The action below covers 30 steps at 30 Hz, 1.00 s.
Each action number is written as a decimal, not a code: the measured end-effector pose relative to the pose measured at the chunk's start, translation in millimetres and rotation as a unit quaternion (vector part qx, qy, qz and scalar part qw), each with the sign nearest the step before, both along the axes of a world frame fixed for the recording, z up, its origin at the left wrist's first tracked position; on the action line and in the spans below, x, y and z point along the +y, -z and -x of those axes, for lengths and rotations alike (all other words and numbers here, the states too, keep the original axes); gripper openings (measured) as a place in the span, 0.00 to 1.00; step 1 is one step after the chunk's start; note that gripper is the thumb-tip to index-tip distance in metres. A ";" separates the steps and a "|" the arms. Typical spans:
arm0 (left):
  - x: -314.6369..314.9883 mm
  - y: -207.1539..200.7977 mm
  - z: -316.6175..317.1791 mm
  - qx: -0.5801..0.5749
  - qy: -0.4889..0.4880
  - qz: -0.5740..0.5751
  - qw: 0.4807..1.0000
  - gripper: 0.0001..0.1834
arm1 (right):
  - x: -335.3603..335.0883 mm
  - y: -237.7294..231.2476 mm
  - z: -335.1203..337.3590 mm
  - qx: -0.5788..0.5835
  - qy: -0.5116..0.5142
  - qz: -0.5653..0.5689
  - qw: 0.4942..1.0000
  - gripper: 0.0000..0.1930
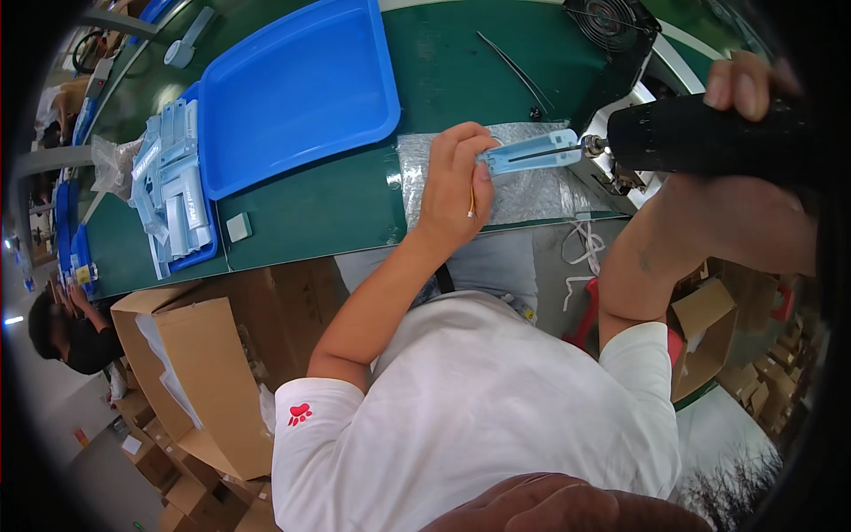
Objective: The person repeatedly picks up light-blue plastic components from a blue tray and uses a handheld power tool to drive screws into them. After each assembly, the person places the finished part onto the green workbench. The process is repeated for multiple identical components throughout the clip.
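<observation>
My left hand [456, 186] is closed around one end of a long light-blue plastic housing [536, 154]. A thin yellow wire [472, 204] hangs below its fingers. In my right hand [740, 84] is a black electric screwdriver [691, 135], lying nearly level. Its metal tip points left at the housing's far end, and a thin dark shaft runs along the housing. Whether it sits in a screw is too small to tell. Beneath both hands lies a sheet of bubble wrap [425, 177] on the green table [310, 222].
An upright-rimmed blue tray [301, 89] stands left, beside a pile of light-blue plastic parts [173, 186]. Black tweezers [514, 69] lie beyond the bubble wrap. A metal device with a black fan [612, 22] stands right. Below the table edge is an open cardboard box [204, 381]; another person [80, 328] is far left.
</observation>
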<state>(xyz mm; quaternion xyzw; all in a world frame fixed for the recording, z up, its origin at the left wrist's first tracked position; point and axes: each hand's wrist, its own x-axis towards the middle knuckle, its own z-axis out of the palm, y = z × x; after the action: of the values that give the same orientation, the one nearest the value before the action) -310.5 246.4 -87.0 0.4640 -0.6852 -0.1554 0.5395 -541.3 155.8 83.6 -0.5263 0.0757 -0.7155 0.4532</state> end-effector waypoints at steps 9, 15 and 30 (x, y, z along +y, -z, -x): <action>-0.4 1.1 -0.6 0.009 0.008 0.000 1.000 0.17 | -3.7 6.4 -7.9 0.010 0.013 -0.003 1.000 0.41; -2.2 1.2 1.4 0.020 0.015 -0.007 1.000 0.19 | -2.3 8.4 -5.9 0.007 0.013 -0.008 1.000 0.41; 7.5 4.2 3.9 0.041 -0.014 0.024 0.999 0.22 | -1.8 26.9 -18.9 -0.042 -0.054 -0.028 0.997 0.33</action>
<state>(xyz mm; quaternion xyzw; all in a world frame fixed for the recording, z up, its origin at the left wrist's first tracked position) -314.4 253.9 -91.2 0.4536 -0.6595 -0.1501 0.5803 -522.3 154.0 56.7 -0.4864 0.0482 -0.7086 0.5089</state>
